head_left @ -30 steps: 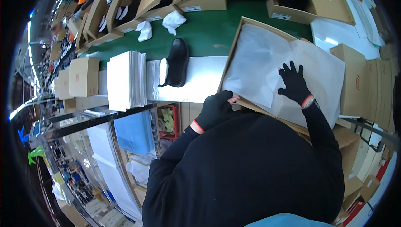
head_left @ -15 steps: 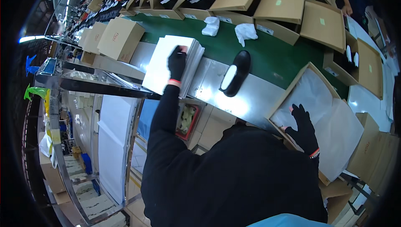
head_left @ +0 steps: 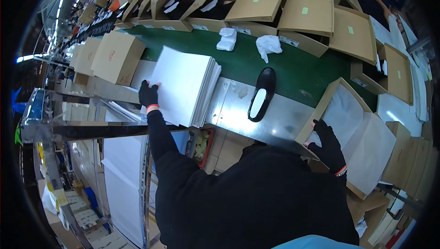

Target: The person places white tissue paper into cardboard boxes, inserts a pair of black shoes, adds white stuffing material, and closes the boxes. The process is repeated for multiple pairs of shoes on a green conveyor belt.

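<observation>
One thick stack of smooth white paper sheets (head_left: 183, 82), its right edges unevenly stepped, is laid on the silvery metal bench (head_left: 284, 116). Its left edge is met by the black-gloved left hand (head_left: 149, 94); one tissue-lined brown cardboard box (head_left: 321, 108) is touched by the black-gloved right hand (head_left: 326, 146). Whether either is gripped cannot be told. Between them, one black shoe (head_left: 266, 84) is seen; beyond, two crumpled white wads (head_left: 269, 46).

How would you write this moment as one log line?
left hand: at left edge of white paper stack | right hand: at paper-lined box | black shoe: between the two
</observation>
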`<state>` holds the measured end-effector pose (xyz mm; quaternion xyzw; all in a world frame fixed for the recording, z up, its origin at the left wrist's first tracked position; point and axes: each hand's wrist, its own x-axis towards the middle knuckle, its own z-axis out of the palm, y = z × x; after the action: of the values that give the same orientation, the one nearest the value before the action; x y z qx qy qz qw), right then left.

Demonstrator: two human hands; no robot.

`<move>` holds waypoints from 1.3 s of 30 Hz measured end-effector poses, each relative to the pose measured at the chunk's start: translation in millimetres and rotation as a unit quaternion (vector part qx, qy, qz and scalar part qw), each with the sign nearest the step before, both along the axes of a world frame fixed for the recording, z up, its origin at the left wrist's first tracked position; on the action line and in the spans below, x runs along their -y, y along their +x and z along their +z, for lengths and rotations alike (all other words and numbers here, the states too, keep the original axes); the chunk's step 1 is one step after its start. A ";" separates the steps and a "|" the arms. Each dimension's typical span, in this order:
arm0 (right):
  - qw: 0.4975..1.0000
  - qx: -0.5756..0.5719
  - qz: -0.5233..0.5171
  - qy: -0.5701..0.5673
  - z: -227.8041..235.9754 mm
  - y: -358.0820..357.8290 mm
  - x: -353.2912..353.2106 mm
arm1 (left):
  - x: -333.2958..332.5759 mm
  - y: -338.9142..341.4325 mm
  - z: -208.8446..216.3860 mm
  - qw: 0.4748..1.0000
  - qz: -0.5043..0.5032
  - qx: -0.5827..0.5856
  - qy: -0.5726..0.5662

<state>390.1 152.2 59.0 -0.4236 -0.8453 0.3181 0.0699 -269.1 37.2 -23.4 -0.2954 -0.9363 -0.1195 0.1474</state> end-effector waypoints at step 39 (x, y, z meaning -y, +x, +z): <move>0.918 0.268 -0.293 -0.001 -85.6 293.7 36.9 | -206.4 411.6 -23.9 0.739 -0.426 -0.028 -0.521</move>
<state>683.9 115.3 -26.6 -0.7217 -0.6701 0.1591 -0.0700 142.5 243.6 -47.4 -0.6973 -0.6245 0.3449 -0.0693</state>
